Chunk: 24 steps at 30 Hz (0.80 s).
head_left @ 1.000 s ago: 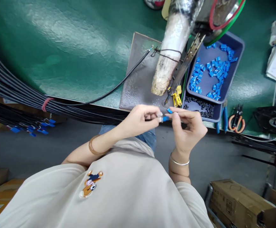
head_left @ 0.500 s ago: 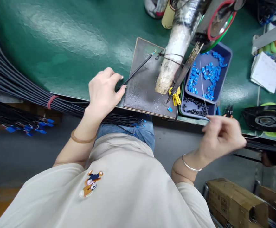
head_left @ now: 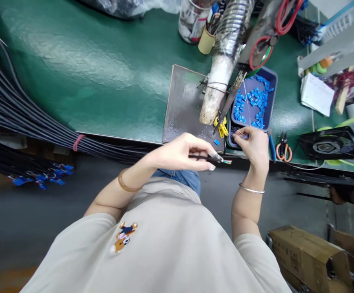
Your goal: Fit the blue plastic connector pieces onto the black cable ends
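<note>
My left hand (head_left: 184, 154) is closed round a black cable (head_left: 201, 157), whose stripped end with thin coloured wires points right, just past the front edge of the dark board (head_left: 181, 108). My right hand (head_left: 254, 145) pinches a thin solder-like wire (head_left: 246, 101) over the front of the small tray of black parts (head_left: 233, 140). Behind it, a larger tray (head_left: 272, 95) holds several blue connectors (head_left: 257, 97). One blue connector (head_left: 216, 142) lies on the board beside yellow clips (head_left: 222, 128). A soldering-iron-like tool (head_left: 230, 99) slants down to the board.
A duct hose (head_left: 215, 87) hangs over the board. Long black cables (head_left: 42, 122) run along the table's left front edge. Orange-handled cutters (head_left: 283, 151) and a black fan (head_left: 331, 144) are at the right. A jar (head_left: 192, 24) and a cup (head_left: 207, 42) stand behind.
My left hand has brought the cable off the board, rightward and toward my body. My right hand has moved left to the small tray. The camera view has shifted.
</note>
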### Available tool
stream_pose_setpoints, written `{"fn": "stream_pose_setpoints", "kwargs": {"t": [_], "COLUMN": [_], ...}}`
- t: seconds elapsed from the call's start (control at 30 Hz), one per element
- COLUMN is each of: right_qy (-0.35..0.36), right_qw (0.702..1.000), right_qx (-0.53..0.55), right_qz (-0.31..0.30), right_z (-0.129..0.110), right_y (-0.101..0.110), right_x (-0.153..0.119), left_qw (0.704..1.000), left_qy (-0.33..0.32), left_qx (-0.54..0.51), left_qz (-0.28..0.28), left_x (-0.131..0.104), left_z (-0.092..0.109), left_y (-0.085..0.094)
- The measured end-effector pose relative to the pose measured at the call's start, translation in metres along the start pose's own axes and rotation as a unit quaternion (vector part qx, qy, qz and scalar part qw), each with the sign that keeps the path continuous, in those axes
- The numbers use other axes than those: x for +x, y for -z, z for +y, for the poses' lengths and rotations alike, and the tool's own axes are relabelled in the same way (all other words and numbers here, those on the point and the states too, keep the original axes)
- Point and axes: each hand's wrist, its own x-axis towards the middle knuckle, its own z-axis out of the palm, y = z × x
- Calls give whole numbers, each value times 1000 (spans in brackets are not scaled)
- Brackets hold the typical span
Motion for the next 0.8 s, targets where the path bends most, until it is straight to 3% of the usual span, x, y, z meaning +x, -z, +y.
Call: {"fn": "stream_pose_setpoints", "kwargs": {"t": [0.07,0.2,0.3,0.37,0.43,0.6,0.7,0.8], "right_qy": [12,19,17,20,19,0,3,6], "right_qw": [1000,990,957,929,918,910,895,891], "right_qx": [-1,37,174,265,324,409,443,453], "right_qz": [16,138,231,256,227,73,39,16], "right_z": [-1,-5,-16,-25,-34,-49,-53,-54], "right_y": [0,1,5,6,3,-20,-32,-37], "right_x": [-1,-13,-31,-45,-58,-77,-77,-74], "left_qw": [1000,986,976,972,968,962,962,971], "left_qy": [14,54,58,53,56,40,29,46], "left_qx": [-26,-57,-75,-82,-88,-86,-63,-14], "left_qz": [11,150,198,214,229,256,265,235], "left_x": [4,6,3,1,1,7,8,7], "left_z": [-9,-32,-41,-42,-40,-38,-39,-39], "left_y": [-13,-25,-29,-30,-31,-33,-33,-32]}}
